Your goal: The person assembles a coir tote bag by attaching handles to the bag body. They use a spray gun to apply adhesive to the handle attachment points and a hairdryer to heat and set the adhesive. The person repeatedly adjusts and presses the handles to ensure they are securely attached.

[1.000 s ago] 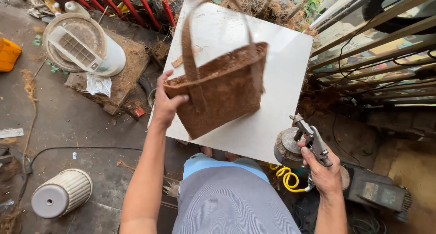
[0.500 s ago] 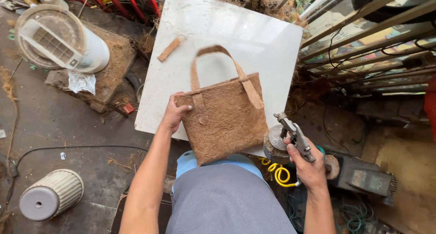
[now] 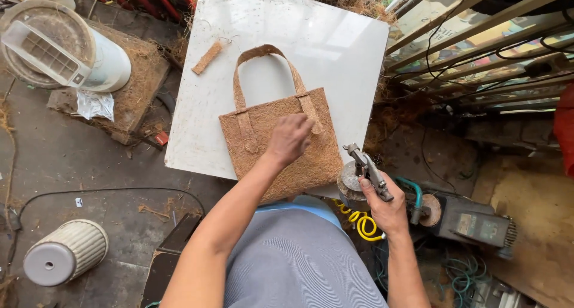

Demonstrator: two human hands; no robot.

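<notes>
A brown coir-fibre bag (image 3: pixel 257 146) with a looped handle lies flat on the white board (image 3: pixel 323 51). My left hand (image 3: pixel 290 137) rests on the bag's face near its right handle strap, fingers curled, pressing down. My right hand (image 3: pixel 385 206) grips a metal pneumatic staple gun (image 3: pixel 362 173) just off the board's near right corner, with a yellow coiled air hose (image 3: pixel 362 221) hanging below it. A loose strip of coir (image 3: pixel 207 57) lies on the board's far left edge.
A white fan housing (image 3: pixel 60 51) sits on a coir mat at far left. A ribbed cylinder (image 3: pixel 63 260) lies on the floor at near left. A small compressor (image 3: pixel 472 224) sits at right, with wooden slats and cables behind it.
The bag went from held upright in my left hand to lying flat on the board. My left hand has shifted from its left edge onto its face. The right hand stayed with the gun.
</notes>
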